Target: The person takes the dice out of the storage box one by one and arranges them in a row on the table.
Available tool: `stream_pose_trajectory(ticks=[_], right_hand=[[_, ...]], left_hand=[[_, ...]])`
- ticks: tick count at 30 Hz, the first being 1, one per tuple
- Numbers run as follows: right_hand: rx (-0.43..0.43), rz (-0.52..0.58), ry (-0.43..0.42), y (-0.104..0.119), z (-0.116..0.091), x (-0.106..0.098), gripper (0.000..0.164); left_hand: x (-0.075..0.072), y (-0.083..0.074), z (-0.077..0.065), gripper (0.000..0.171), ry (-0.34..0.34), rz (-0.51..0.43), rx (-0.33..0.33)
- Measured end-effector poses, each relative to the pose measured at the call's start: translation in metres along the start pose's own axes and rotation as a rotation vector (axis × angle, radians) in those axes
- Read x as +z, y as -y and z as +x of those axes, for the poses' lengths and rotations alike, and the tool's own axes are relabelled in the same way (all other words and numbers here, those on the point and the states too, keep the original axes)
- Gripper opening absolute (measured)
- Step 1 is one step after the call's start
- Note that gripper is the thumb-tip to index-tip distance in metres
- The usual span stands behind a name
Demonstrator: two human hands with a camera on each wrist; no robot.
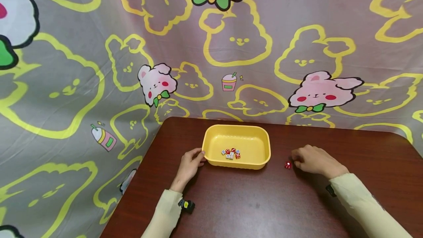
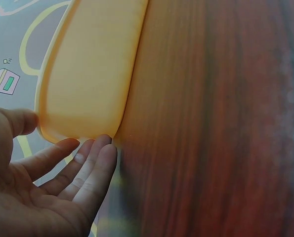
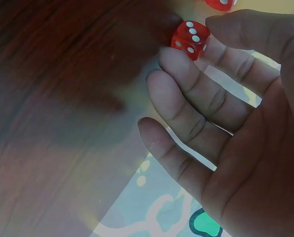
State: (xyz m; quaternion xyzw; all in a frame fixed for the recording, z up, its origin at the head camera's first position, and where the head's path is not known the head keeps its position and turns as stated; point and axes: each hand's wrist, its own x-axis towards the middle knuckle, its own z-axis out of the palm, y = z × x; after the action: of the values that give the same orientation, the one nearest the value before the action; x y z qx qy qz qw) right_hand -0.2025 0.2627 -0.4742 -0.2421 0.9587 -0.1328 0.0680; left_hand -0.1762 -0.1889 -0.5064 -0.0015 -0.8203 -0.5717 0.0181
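Observation:
A shallow yellow plastic tray rests on the table, with several small red and white dice in its near part. My left hand holds the tray's left end; in the left wrist view its thumb and fingertips meet the tray's edge. To the right of the tray, my right hand is low over the tabletop. It pinches a red die by the thumb and fingertips in the right wrist view; the head view hides that die. Another red die lies just left of this hand.
The dark brown wooden table ends at the back against a grey curtain printed with yellow bear outlines and pink rabbits. The curtain also runs along the left side. A small black camera is strapped at the left wrist.

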Motion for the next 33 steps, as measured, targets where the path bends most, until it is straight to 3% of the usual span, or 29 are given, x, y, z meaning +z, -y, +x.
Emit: stream_pose_trajectory(ticks=[12,28,33], right_hand=[[-0.053,-0.023,-0.024,0.005,0.003,-0.023,0.015],[-0.126,-0.067,-0.047,0.035,0.024,-0.043,0.031],[-0.140,-0.053,-0.052,0.046,0.030,-0.048,0.029]], left_hand=[[0.001,0.001,0.001,0.034,-0.013,0.005,-0.010],[0.002,0.001,0.002,0.035,-0.010,0.012,-0.006],[0.001,0.001,0.001,0.034,-0.010,0.011,-0.004]])
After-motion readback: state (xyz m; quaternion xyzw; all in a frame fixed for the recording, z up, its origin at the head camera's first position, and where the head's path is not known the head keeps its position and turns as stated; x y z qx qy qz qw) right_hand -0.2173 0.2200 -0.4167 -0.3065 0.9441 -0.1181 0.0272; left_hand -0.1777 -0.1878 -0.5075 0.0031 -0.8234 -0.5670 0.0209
